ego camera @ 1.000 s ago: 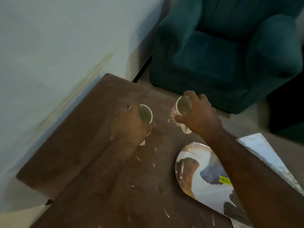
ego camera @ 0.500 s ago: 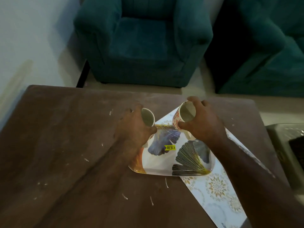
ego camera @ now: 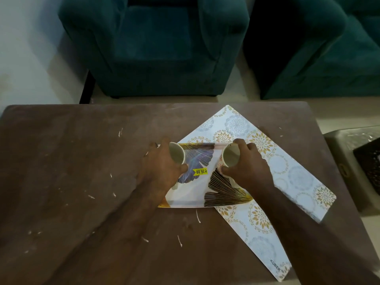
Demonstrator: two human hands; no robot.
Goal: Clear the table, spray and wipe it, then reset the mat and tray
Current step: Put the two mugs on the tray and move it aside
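Note:
A brown table (ego camera: 82, 161) carries a white floral mat (ego camera: 287, 175) lying at an angle on its right half. On the mat rests a white tray (ego camera: 197, 194) with leaf prints and a yellow price sticker. My left hand (ego camera: 160, 171) grips a white cup (ego camera: 176, 154) over the tray's left end. My right hand (ego camera: 248, 165) grips a second white cup (ego camera: 230, 156) with a red pattern over the tray's right end. Both cups look empty. White crumbs and streaks are scattered over the table.
A teal armchair (ego camera: 154, 44) stands just beyond the table's far edge, with a second teal seat (ego camera: 329, 58) to its right. A grey bin (ego camera: 345, 157) holding a black basket (ego camera: 368, 167) sits off the table's right side. A pale wall is at the left.
My view has swung right from the wall corner to face the table squarely. Both hands still hold their cups, now spread farther apart over the tray.

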